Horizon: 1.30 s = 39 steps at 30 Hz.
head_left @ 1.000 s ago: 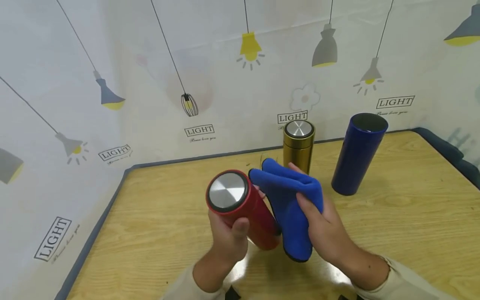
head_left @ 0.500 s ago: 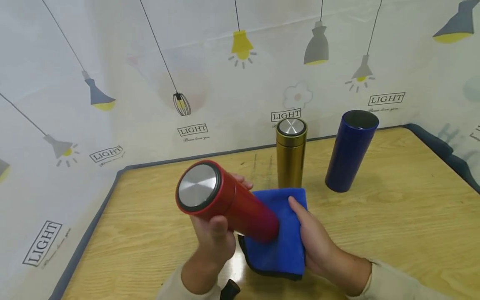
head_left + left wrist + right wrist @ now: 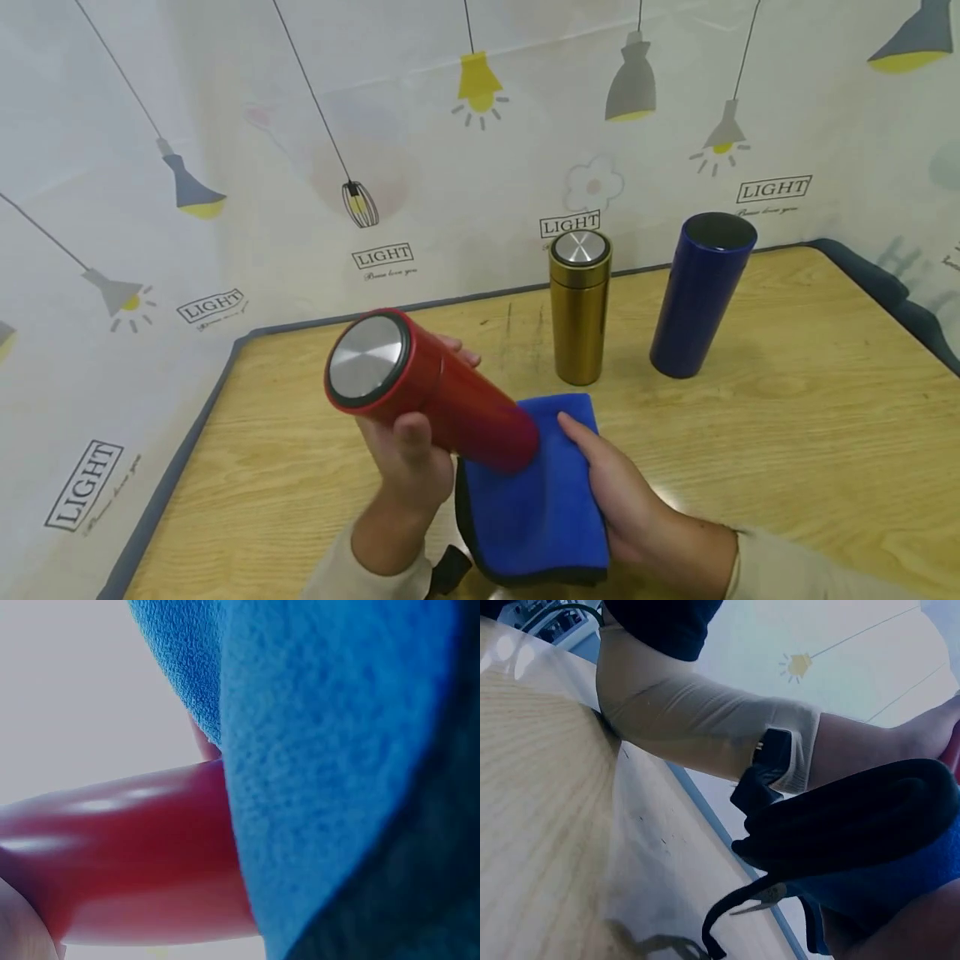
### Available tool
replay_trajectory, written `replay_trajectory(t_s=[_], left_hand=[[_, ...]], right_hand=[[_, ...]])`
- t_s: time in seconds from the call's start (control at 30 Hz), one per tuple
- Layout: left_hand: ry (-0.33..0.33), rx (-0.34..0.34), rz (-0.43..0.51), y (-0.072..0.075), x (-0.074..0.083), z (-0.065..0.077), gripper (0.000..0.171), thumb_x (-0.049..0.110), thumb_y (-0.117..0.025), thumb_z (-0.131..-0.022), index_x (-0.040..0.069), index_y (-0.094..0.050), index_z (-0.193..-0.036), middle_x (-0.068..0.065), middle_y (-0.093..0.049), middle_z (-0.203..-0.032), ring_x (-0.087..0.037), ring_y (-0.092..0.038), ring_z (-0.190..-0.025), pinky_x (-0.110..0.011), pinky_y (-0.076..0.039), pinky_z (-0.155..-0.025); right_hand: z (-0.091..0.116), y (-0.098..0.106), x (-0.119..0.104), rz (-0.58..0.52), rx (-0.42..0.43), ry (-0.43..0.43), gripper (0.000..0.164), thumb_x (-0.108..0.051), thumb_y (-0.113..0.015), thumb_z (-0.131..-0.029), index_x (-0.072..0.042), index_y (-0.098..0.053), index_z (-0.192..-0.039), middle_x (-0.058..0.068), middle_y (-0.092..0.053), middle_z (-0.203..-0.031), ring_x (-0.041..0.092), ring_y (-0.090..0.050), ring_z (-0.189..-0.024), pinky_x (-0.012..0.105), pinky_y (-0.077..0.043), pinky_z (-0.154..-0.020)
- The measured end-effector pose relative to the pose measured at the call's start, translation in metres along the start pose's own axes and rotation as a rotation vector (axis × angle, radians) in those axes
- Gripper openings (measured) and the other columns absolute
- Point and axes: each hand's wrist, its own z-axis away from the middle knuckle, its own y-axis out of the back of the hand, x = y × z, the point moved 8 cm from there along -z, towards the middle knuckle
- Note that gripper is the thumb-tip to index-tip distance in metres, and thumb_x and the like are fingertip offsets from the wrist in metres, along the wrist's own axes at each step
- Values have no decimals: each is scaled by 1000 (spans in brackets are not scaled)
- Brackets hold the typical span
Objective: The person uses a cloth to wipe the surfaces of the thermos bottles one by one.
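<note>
- The left hand (image 3: 412, 477) is curled around the red bottle (image 3: 457, 400).
- This bottle is tilted, its silver end to upper left; its other end touches the blue cloth (image 3: 534, 512).
- The gold bottle (image 3: 579, 329) stands behind the cloth, on the wooden table (image 3: 277, 467).
- The right hand (image 3: 633, 496) grips the cloth's right edge, thumb on top.
- Farthest right, the dark blue bottle (image 3: 699, 300) stands near the gold one.

Ok so this shiny red bottle (image 3: 480, 408) is tipped way over, silver-disc end up, bottom end right against a fuzzy, black-edged blue cloth (image 3: 540, 521), kinda folded.
</note>
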Motion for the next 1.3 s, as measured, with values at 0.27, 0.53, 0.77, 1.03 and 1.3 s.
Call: replay_trajectory(t_s=[0.27,0.53,0.77,1.03,1.3], left_hand=[[6,-82,-36,-8,1,1,65,55,-63,-93,-3,-50,-122,-10,-71,-99,-23,-72,-82,-38,-61,-78],[29,-49,-45,-4,-2,-6,67,53,-68,-90,-1,-47,-124,-10,-70,-97,-22,-72,-81,-38,-61,-77],[60,-97,-31,-6,-3,-4,68,54,-68,-90,-2,-47,-123,-8,-70,-98,-21,-72,-82,-37,-61,-78],[109,-77,-99,19,-11,-19,68,54,-72,-87,2,-48,-123,-7,-70,-98,-20,-72,-83,-35,-60,-80],[387,-135,-509,74,-62,-27,91,65,-75,-77,11,-37,-140,-4,-58,-122,-22,-61,-107,-30,-55,-90]], right_hand=[[1,0,-3,16,52,-6,50,-63,-38,-101,-22,-49,-127,-2,-71,-108,17,-69,-98,40,-56,-89],[0,0,-10,15,65,42,42,-58,-38,-103,-22,-52,-120,-4,-71,-103,15,-69,-95,39,-57,-86],[-3,-1,-8,21,68,33,42,-57,-39,-103,-21,-52,-122,-2,-72,-102,17,-70,-94,42,-57,-86],[-4,14,-9,73,139,17,61,-60,-40,-102,-14,-31,-142,-2,-68,-110,17,-68,-101,39,-57,-88],[8,47,-9,51,150,-27,64,-61,-40,-101,-17,-24,-145,-3,-65,-115,16,-66,-105,38,-54,-93]])
